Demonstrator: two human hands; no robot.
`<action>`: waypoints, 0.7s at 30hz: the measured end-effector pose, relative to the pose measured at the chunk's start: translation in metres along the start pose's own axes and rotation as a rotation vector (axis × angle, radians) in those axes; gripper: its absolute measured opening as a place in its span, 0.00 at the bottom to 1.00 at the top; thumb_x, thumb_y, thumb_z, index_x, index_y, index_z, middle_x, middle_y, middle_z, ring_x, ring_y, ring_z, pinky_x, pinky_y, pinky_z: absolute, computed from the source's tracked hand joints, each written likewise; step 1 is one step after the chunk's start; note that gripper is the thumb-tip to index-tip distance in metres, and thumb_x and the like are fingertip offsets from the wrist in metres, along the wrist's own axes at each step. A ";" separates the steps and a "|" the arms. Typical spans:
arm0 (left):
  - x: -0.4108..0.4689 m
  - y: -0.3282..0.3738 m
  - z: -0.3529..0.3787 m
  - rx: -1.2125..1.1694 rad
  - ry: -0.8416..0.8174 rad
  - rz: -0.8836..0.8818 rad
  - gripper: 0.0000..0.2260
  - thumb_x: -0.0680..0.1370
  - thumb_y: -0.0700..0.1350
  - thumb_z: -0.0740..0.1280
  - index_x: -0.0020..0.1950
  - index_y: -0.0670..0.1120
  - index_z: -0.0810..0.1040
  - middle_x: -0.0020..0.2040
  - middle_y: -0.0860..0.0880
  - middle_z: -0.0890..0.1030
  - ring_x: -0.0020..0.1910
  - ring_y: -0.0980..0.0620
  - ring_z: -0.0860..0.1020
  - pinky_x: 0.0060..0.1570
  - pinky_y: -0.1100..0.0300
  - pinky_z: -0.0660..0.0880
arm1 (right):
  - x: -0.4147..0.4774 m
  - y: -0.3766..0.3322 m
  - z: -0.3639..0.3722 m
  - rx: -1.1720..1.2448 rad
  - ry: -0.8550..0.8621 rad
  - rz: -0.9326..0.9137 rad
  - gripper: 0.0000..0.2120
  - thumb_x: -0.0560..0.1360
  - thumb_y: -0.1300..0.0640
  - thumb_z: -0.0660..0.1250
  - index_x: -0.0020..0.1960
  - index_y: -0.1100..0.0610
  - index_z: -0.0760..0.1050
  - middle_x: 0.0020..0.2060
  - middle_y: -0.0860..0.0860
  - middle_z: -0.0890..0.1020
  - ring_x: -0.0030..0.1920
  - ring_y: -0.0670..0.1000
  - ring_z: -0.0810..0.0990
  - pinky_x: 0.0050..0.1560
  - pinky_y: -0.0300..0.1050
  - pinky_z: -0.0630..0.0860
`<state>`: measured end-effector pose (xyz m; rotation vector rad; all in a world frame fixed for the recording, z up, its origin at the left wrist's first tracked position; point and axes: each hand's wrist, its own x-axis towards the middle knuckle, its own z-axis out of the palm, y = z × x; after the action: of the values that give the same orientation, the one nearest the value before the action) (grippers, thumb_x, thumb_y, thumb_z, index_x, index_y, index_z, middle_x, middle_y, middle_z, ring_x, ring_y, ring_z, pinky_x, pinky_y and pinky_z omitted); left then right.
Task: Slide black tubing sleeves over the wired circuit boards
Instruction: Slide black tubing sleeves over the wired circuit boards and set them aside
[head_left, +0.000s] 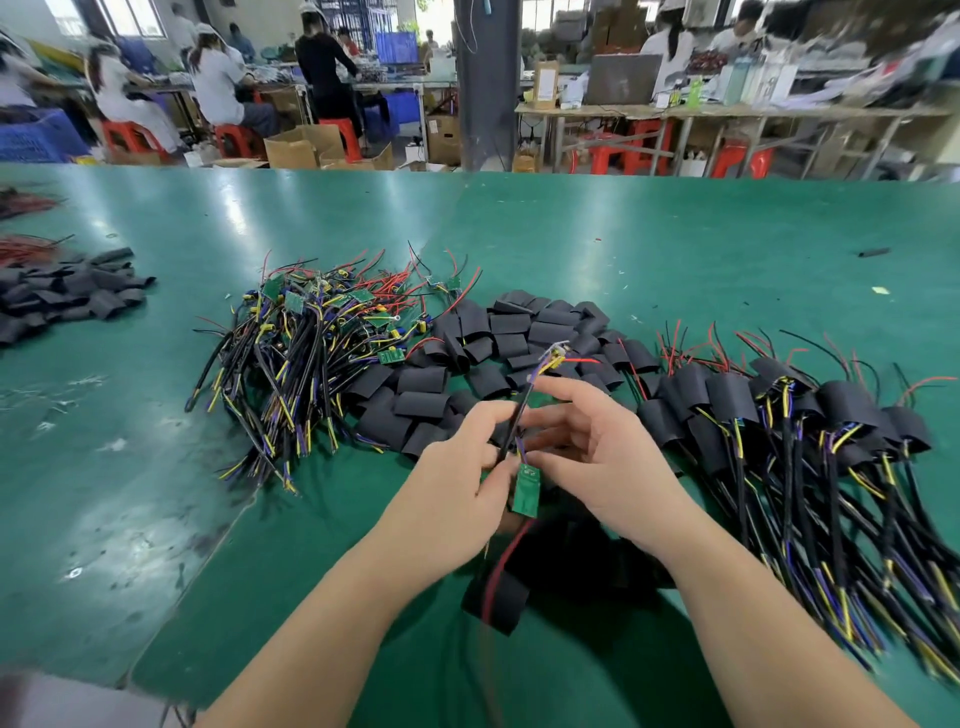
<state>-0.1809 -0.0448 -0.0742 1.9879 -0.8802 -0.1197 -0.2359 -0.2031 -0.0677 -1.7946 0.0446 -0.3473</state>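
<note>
The left hand's (457, 467) grip pinched a black sheathed cable (519, 410) just above its small green circuit board (527, 488). The right hand's (597, 457) grip pinched it too. A flat black tubing sleeve (496, 597) sat below the board.

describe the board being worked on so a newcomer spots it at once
On the green table, look front and centre. There the left hand pinches a black cable, and the green board dangles from its wires: the only board held up off the table, with no sleeve on.
</note>
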 end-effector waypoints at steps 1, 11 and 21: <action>0.001 0.000 0.000 -0.010 0.024 -0.005 0.17 0.80 0.42 0.61 0.61 0.62 0.66 0.32 0.44 0.76 0.22 0.57 0.61 0.28 0.66 0.62 | 0.000 0.000 0.000 -0.039 0.004 -0.012 0.27 0.72 0.73 0.69 0.59 0.43 0.73 0.50 0.48 0.84 0.42 0.47 0.81 0.51 0.42 0.79; 0.017 -0.002 -0.033 -0.254 0.262 -0.271 0.13 0.81 0.39 0.60 0.54 0.59 0.68 0.40 0.51 0.84 0.29 0.48 0.83 0.31 0.54 0.81 | -0.002 -0.010 0.002 0.036 0.111 -0.123 0.19 0.68 0.80 0.66 0.45 0.57 0.81 0.43 0.51 0.83 0.41 0.40 0.82 0.45 0.31 0.76; 0.016 -0.033 -0.064 0.543 0.454 -0.191 0.19 0.77 0.39 0.66 0.67 0.36 0.71 0.66 0.37 0.72 0.68 0.42 0.68 0.68 0.54 0.60 | 0.001 -0.017 -0.020 0.129 0.580 -0.232 0.10 0.74 0.62 0.70 0.40 0.64 0.71 0.35 0.59 0.81 0.31 0.47 0.82 0.34 0.36 0.73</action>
<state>-0.1253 0.0017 -0.0596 2.4578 -0.4495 0.4951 -0.2431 -0.2181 -0.0467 -1.5238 0.2182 -1.0067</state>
